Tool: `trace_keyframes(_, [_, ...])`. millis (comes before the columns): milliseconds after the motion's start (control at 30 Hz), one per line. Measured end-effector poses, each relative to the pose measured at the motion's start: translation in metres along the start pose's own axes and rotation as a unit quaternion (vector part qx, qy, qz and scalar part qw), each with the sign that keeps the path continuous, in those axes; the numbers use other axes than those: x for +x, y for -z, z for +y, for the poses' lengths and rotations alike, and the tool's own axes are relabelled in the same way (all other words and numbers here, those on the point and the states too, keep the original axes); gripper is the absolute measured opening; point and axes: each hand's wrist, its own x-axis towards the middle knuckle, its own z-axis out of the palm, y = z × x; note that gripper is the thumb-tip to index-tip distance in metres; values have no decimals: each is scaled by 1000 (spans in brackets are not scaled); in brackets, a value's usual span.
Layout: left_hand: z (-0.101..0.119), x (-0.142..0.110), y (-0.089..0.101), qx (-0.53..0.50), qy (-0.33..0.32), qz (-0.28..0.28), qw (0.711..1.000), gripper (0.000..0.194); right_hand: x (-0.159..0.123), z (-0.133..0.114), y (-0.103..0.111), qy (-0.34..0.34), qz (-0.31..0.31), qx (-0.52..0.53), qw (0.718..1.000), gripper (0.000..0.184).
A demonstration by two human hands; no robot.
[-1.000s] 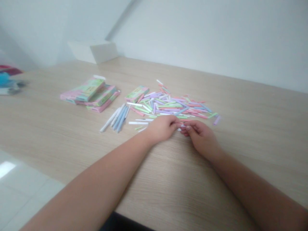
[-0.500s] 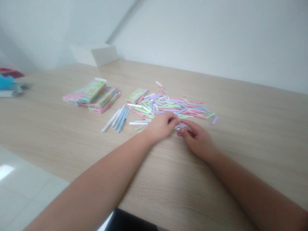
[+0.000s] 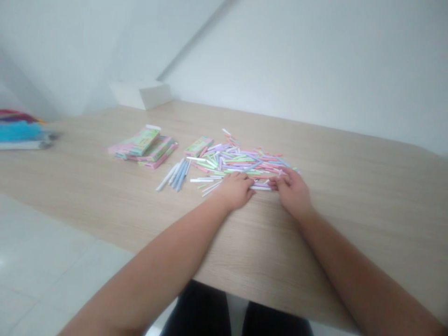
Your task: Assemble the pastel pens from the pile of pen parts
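A: Where are the pens (image 3: 241,158) lying?
B: They're heaping up mid-tabletop (image 3: 367,210), mixed colours; one white pen (image 3: 262,188) is lying between the hands.
A: Hands?
B: Left hand (image 3: 236,190) is curling over the pile's near edge, can't tell if it's gripping. Right hand (image 3: 293,191) is bending its fingers at the near right side, small pale bit showing there; too blurred to tell a grip.
A: Around?
B: Lone box (image 3: 199,146) is sitting just beside the pile, blue pens (image 3: 180,175) are lying left, stacked boxes (image 3: 150,144) are resting farther left.
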Motion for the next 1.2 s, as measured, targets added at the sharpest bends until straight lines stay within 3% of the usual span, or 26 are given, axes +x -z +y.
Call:
trace_keyframes(167, [12, 4, -1, 33, -12, 30, 999, 44, 8, 16, 5, -35, 5, 19, 999, 64])
trace_keyframes(333, [20, 16, -10, 52, -33, 25, 998, 40, 11, 25, 4, -47, -7, 35, 998, 61])
trace_keyframes(500, [20, 24, -18, 25, 10, 22, 999, 33, 11, 28, 2, -47, -15, 35, 998, 61])
trace_keyframes(700, [16, 27, -20, -20, 7, 31, 999, 29, 9, 31, 2, -39, -6, 26, 999, 65])
trace_keyframes(867, [-1, 29, -8, -51, -3, 76, 996, 44, 8, 33, 3, -34, -15, 14, 999, 59])
trace_keyframes(933, [-14, 28, 1, -60, 4, 91, 994, 36, 6, 32, 3, -34, -24, 10, 999, 56])
trace_keyframes(1067, [-42, 21, 17, -95, 40, 32, 994, 31, 4, 26, 2, -34, -42, -2, 999, 52])
trace_keyframes(1200, [-49, 14, 27, -103, 51, 8, 993, 29, 2, 21, 2, -28, -65, -15, 997, 51])
